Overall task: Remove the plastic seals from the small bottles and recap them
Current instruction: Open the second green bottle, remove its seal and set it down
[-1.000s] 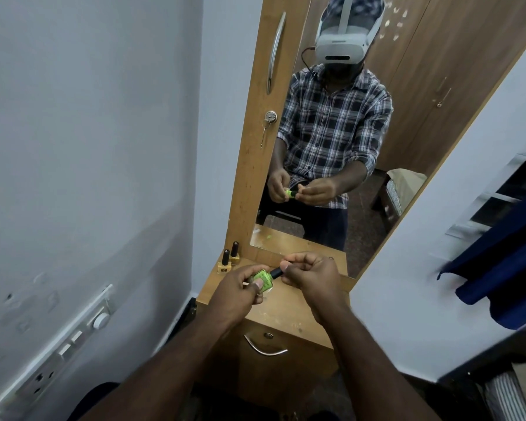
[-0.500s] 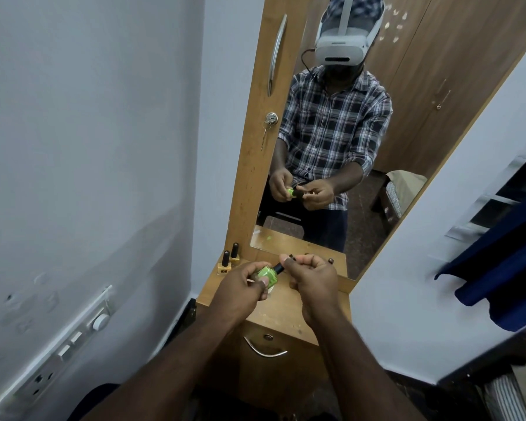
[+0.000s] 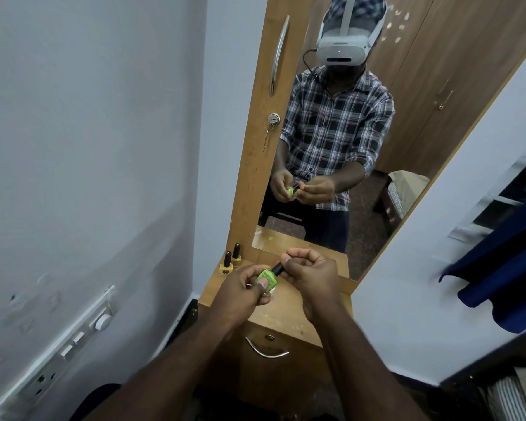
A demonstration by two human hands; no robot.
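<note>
A small bright green bottle (image 3: pixel 268 278) with a black cap (image 3: pixel 277 269) is held above the wooden dresser top (image 3: pixel 283 311). My left hand (image 3: pixel 240 294) grips the green body, thumb on its front face. My right hand (image 3: pixel 312 273) has its fingers curled round the black cap, which points up and right. Any plastic seal is too small to make out. Two yellow bottles with black caps (image 3: pixel 230 261) stand at the back left corner of the dresser top.
A tall mirror (image 3: pixel 377 165) in a wooden frame rises behind the dresser and reflects me. A drawer with a metal handle (image 3: pixel 266 350) sits below the top. A switch panel (image 3: pixel 73 341) is on the left wall. Dark blue cloth (image 3: pixel 504 262) hangs at right.
My right hand has shifted its fingers on the black cap, and both hands with the green bottle have lifted slightly. The yellow bottles have not moved.
</note>
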